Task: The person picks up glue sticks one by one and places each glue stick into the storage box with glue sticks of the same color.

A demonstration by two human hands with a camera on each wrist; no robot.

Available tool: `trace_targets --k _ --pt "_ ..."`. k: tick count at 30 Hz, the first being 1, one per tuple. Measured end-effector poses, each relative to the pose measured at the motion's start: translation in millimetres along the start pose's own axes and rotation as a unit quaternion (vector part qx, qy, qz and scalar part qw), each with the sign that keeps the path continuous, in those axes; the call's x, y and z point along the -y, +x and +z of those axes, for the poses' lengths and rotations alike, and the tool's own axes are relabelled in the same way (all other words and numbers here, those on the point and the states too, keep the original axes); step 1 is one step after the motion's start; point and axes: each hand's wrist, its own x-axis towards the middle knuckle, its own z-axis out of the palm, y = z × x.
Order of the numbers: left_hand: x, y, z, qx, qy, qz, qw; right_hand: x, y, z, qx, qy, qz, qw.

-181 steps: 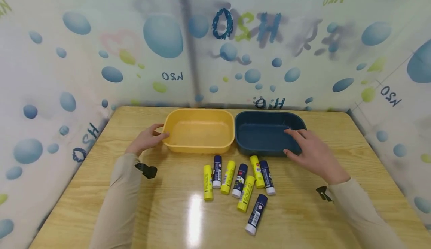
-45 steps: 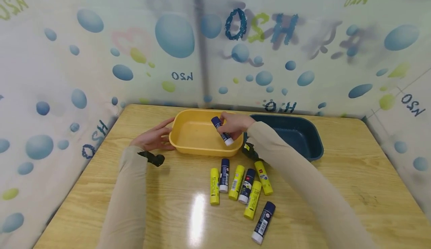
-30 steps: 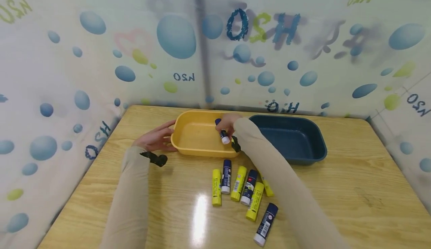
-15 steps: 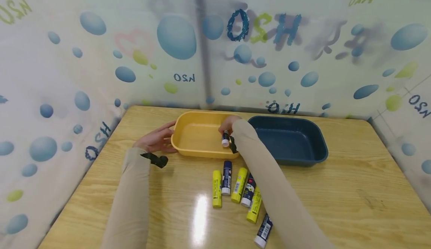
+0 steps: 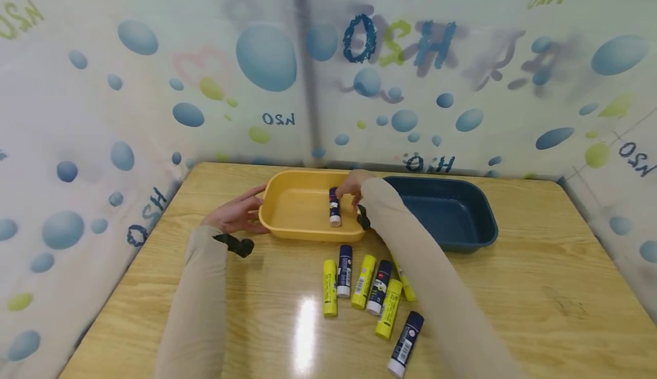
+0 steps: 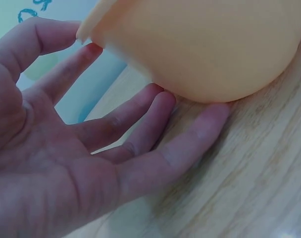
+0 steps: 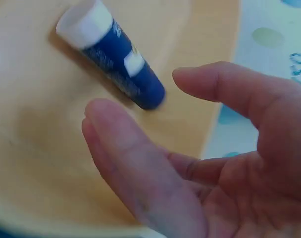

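A dark blue glue stick with a white end lies on the floor of the yellow tray. Right beside it, over the tray's right part, is my right hand. In the right wrist view, thumb and fingers are spread apart near the blue end of the glue stick, with a gap between them and nothing held. My left hand is at the tray's left end. The left wrist view shows its fingers loosely extended, fingertips at the rim and along the lower wall.
A navy tray stands right of the yellow one, partly behind my right sleeve. In front lie several glue sticks, yellow and dark blue; one yellow stick is partly covered by the sleeve. Another blue stick lies nearest me.
My right hand moved from the navy tray, brought a blue glue stick from the table into the yellow tray, and let go of it. My left hand stays at the yellow tray's left end.
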Motion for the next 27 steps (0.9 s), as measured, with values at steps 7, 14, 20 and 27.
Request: trace_targets --k 7,14,20,27 --pt "0.0 -1.9 -1.7 0.004 0.0 0.001 1.0 -1 -26.2 -16 -0.02 -0.071 -0.046 0.9962" --pt "0.0 -0.4 -3.0 0.012 0.002 0.001 0.9999 -11 -59.4 -17 -0.025 -0.097 -0.097 0.9903" --pt "-1.7 0.0 -3.8 0.02 -0.014 -0.003 0.9997 -16 -80.4 -14 -0.036 -0.149 -0.134 0.979" --pt "-2.1 -1.1 -0.5 0.016 -0.014 -0.003 0.9998 -28 -104.5 -4 -0.054 -0.223 -0.176 0.9573"
